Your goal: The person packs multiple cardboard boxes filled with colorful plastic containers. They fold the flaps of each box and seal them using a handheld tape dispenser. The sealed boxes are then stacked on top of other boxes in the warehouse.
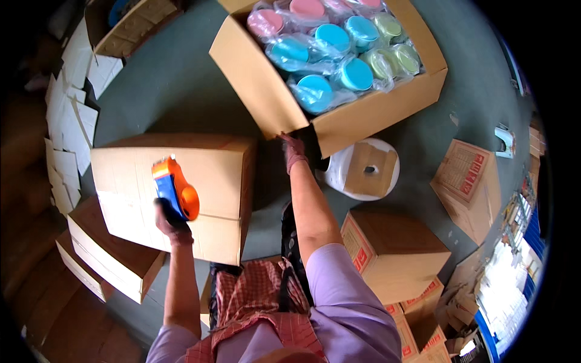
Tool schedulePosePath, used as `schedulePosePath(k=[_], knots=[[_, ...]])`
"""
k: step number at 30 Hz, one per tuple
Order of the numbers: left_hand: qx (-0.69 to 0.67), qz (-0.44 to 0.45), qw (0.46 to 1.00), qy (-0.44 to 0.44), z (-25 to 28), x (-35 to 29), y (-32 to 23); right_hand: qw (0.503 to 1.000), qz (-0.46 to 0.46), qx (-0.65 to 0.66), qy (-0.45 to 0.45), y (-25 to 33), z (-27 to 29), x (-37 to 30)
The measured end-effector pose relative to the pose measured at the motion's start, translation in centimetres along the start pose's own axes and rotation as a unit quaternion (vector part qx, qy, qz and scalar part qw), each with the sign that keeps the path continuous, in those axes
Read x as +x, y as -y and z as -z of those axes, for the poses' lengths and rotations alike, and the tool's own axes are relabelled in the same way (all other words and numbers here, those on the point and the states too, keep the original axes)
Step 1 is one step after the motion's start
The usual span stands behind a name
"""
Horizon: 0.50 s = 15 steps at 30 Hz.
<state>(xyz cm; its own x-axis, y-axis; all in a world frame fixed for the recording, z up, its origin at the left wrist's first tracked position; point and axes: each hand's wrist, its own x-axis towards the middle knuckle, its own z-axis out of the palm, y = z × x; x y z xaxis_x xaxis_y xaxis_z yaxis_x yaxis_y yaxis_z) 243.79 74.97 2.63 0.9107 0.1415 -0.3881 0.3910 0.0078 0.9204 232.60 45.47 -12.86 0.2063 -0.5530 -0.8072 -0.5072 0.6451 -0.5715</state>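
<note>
My left hand (pixel 172 225), in a dark glove, grips the handle of an orange and blue tape dispenser (pixel 175 189). It is over a closed brown carton (pixel 209 172). My right hand (pixel 293 150), in a reddish glove, reaches forward to the near corner of an open carton (pixel 375 109). Its fingertips pinch the lower edge of that carton's left flap (pixel 257 75). Inside the open carton stand several plastic-wrapped containers with blue lids (pixel 332 38), pink lids (pixel 265 23) and green lids (pixel 387 25).
A white stool (pixel 387 187) with a cardboard piece on its seat stands right of my right hand. Closed cartons (pixel 393 254) are stacked at the lower right; a flattened carton (pixel 469 181) lies beyond. More cartons (pixel 115 248) stand at left, near white sheets (pixel 78 124) on the floor.
</note>
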Motion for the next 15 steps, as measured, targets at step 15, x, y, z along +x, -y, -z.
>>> schedulePosePath(k=[15], knots=[[-0.085, 0.013, 0.996, 0.015, -14.0, -5.8, -6.5, 0.779, -0.002, 0.601, 0.178, 10.4, 7.1, -4.7]])
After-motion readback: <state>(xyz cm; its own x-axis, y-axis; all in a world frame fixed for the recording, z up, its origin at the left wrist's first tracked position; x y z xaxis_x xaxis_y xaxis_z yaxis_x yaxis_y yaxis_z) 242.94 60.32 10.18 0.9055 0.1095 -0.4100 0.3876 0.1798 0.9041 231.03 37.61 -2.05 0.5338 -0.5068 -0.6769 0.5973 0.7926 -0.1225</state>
